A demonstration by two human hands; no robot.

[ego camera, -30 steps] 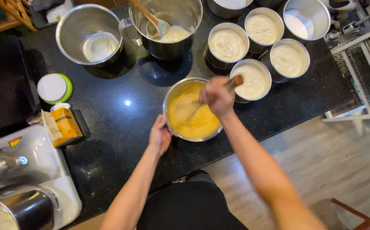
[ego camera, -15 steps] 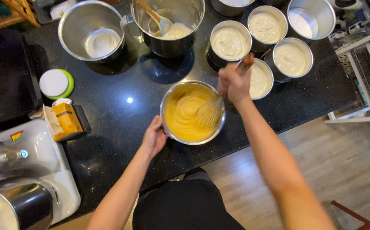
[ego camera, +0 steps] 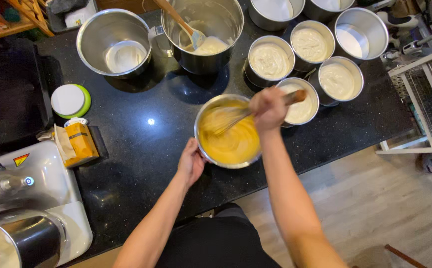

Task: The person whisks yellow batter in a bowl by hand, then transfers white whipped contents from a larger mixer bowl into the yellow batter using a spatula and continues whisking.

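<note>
A steel mixing bowl (ego camera: 202, 130) of yellow batter (ego camera: 231, 141) sits near the front edge of the black counter (ego camera: 141, 149). The right hand (ego camera: 268, 106) is closed in a fist around the wooden handle of a whisk (ego camera: 231, 120), whose wires reach down into the batter. The left hand (ego camera: 191, 161) cups the bowl's near-left rim, fingers curled against its outer wall. Just behind the bowl stand round cake tins (ego camera: 270, 62) filled with pale batter, one touching its right side. Farther back, a large pot (ego camera: 203, 34) holds a spatula (ego camera: 178, 22); an orange carton (ego camera: 79, 141) and a white stand mixer (ego camera: 27, 198) lie well to the left
</note>
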